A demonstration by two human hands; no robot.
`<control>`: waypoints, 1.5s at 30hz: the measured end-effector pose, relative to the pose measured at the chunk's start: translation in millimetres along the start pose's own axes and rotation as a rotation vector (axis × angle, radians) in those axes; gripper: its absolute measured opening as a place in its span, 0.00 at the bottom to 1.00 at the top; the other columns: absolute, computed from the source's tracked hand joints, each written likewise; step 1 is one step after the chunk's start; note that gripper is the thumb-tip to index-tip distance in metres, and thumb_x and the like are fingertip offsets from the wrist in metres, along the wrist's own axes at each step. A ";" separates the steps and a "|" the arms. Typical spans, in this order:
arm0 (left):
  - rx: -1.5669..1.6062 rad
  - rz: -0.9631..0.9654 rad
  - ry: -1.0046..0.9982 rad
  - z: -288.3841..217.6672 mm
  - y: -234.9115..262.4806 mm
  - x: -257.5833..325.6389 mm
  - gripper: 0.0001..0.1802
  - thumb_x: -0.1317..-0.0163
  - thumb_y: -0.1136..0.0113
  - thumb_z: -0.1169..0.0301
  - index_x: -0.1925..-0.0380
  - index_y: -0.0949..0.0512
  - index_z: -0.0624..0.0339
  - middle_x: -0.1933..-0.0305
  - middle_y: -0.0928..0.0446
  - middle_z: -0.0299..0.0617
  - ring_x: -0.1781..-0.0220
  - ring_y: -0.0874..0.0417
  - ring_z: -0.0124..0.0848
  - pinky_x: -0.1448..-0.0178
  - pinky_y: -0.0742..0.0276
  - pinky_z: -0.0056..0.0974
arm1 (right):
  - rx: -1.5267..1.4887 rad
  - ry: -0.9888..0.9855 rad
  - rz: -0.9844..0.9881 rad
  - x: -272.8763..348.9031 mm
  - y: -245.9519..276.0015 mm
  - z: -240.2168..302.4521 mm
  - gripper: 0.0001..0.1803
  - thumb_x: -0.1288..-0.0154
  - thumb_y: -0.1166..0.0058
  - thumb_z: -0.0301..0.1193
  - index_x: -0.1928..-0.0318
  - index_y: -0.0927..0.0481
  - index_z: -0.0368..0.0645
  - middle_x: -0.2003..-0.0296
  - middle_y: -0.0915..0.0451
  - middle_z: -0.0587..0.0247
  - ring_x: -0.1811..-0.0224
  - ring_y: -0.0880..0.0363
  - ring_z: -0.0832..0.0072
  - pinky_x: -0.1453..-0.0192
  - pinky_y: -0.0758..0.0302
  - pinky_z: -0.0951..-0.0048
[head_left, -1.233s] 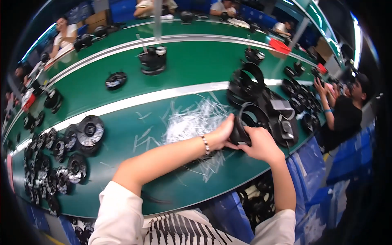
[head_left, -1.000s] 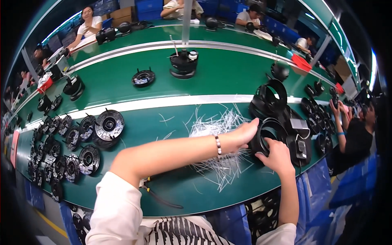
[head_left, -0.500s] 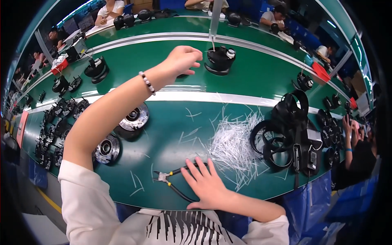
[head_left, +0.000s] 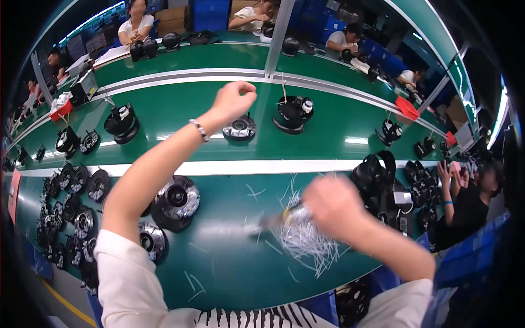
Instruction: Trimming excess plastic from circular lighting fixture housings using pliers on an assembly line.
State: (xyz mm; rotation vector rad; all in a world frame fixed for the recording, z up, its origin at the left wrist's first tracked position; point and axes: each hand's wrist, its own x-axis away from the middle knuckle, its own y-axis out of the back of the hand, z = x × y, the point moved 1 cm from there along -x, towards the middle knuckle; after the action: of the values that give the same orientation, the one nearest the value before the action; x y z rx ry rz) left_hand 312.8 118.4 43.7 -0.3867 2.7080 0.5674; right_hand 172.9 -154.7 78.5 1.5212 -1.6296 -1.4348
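Observation:
My left hand (head_left: 234,103) reaches over the far green belt, fingers curled together; what they hold, if anything, is hidden. Just below it sits a round silver-and-black disc part (head_left: 239,129) with upright pins. A black bowl-shaped housing (head_left: 293,113) with a white cylinder and wires stands right of that hand. My right hand (head_left: 334,206), blurred by motion, is closed around diagonal cutters (head_left: 272,221), their smeared jaws pointing left. Under these lies a heap of white clipped strips (head_left: 309,243), probably plastic tie ends.
Large disc parts (head_left: 178,198) stand left on the near table, with several smaller ones (head_left: 83,221) beyond. Black headband-like straps and a small device (head_left: 402,198) lie right of the heap. A pale rail (head_left: 262,168) divides table from belt. Other people sit across and at right.
My right hand has picked up the cutters from the table and lifted them over the heap. My left fingers have closed. The view has tilted up, showing the disc part below my left hand.

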 end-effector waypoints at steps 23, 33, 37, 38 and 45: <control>-0.380 0.013 0.003 76.6 -157.8 -83.2 0.10 0.49 0.41 0.66 0.78 0.21 0.62 0.75 0.23 0.53 0.68 0.21 0.48 0.62 0.25 0.46 | 0.636 0.092 0.413 -142.3 -128.8 -270.8 0.25 0.71 0.36 0.30 0.64 0.24 0.47 0.63 0.31 0.68 0.54 0.35 0.74 0.43 0.43 0.71; -0.413 0.061 -0.050 70.6 -165.9 -86.2 0.10 0.49 0.41 0.67 0.76 0.23 0.63 0.72 0.23 0.53 0.66 0.20 0.49 0.64 0.23 0.45 | 0.699 0.059 0.408 -132.4 -132.9 -274.1 0.19 0.68 0.35 0.32 0.67 0.22 0.49 0.64 0.29 0.71 0.53 0.35 0.76 0.46 0.41 0.74; -0.402 0.058 -0.005 67.1 -164.6 -85.7 0.08 0.48 0.42 0.67 0.76 0.21 0.61 0.73 0.23 0.52 0.66 0.21 0.48 0.60 0.25 0.45 | 0.636 0.036 0.494 -137.1 -129.9 -270.7 0.16 0.68 0.36 0.31 0.71 0.21 0.49 0.66 0.28 0.70 0.55 0.32 0.75 0.51 0.35 0.75; -0.409 0.066 -0.015 66.6 -164.2 -85.8 0.08 0.48 0.43 0.67 0.76 0.21 0.61 0.73 0.23 0.52 0.65 0.21 0.48 0.60 0.25 0.46 | 0.603 -0.015 0.542 -135.6 -130.5 -273.3 0.14 0.68 0.36 0.30 0.73 0.21 0.48 0.67 0.27 0.69 0.57 0.30 0.73 0.54 0.33 0.75; -0.073 0.947 -0.032 25.4 -111.1 -66.1 0.12 0.50 0.38 0.63 0.75 0.19 0.63 0.73 0.20 0.43 0.71 0.19 0.33 0.64 0.22 0.33 | 0.505 -0.099 0.215 -83.4 -66.3 -300.7 0.15 0.67 0.44 0.20 0.71 0.25 0.42 0.69 0.30 0.63 0.60 0.30 0.68 0.57 0.30 0.70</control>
State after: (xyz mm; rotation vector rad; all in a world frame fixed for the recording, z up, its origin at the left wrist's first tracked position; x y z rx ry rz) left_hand 416.1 43.8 10.1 0.9344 2.7083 0.8778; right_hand 484.7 -173.7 143.2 1.4799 -2.2630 -1.0446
